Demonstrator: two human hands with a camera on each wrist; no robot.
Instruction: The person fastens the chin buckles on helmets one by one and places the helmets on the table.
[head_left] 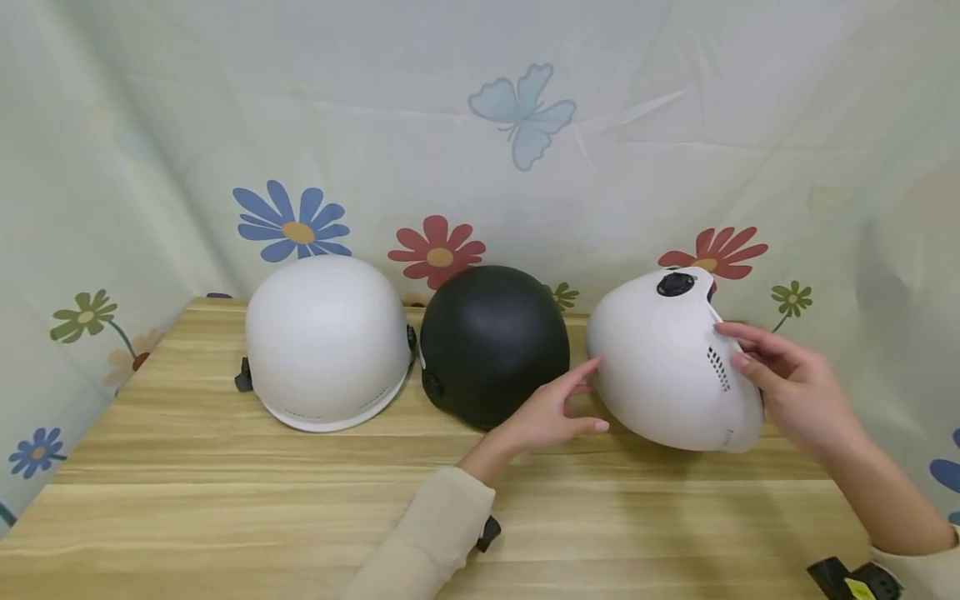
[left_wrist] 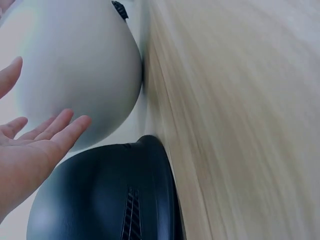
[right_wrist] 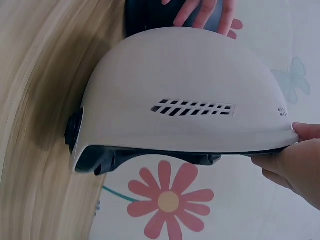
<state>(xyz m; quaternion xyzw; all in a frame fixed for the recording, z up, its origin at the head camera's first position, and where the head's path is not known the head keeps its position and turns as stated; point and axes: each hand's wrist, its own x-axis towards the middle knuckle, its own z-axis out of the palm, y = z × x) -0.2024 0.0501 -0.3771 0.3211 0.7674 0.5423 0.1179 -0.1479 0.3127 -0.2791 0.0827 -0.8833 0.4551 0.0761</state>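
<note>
A white helmet (head_left: 660,367) with slotted vents and a black round knob (head_left: 675,285) is tipped on the right of the table, its opening turned to the right. My right hand (head_left: 806,396) pinches its rim between thumb and fingers, which the right wrist view also shows at the helmet edge (right_wrist: 225,137). Against the helmet's left side is my left hand (head_left: 551,415), fingers extended and thumb apart; whether the fingertips touch the shell I cannot tell. Just behind that hand sits a black helmet (head_left: 495,333), dome up.
Another white helmet (head_left: 326,333) stands dome up at the left of the row. The wooden table (head_left: 247,500) ends at a hanging cloth (head_left: 375,108) printed with flowers and a butterfly. Black straps (head_left: 855,579) sit around the wrists.
</note>
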